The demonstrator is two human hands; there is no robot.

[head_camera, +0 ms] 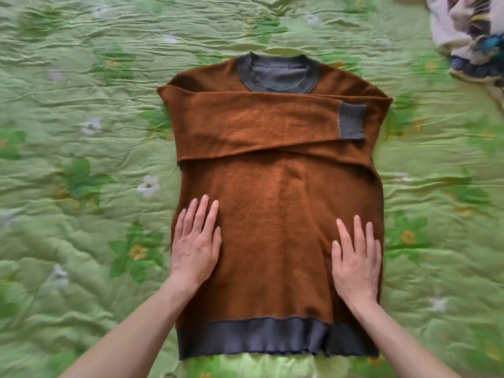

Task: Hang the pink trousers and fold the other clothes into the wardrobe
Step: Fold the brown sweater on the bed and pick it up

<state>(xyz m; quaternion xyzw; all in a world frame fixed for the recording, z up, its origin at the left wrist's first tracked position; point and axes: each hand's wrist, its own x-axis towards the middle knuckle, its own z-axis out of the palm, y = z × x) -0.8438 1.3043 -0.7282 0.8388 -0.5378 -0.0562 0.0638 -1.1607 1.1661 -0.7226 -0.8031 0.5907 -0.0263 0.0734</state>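
A brown sweater (275, 192) with a grey collar, grey cuffs and a grey hem band lies flat on the bed, collar away from me. Both sleeves are folded across its chest, and one grey cuff (351, 121) shows at the right. My left hand (196, 241) rests flat on the sweater's lower left part, fingers straight. My right hand (356, 257) lies flat on the lower right part, fingers straight too. Neither hand holds anything. No pink trousers are in view.
A green quilted bedspread (81, 159) with a flower print covers the whole bed. A crumpled heap of patterned clothes (471, 36) lies at the far right corner. No wardrobe is visible.
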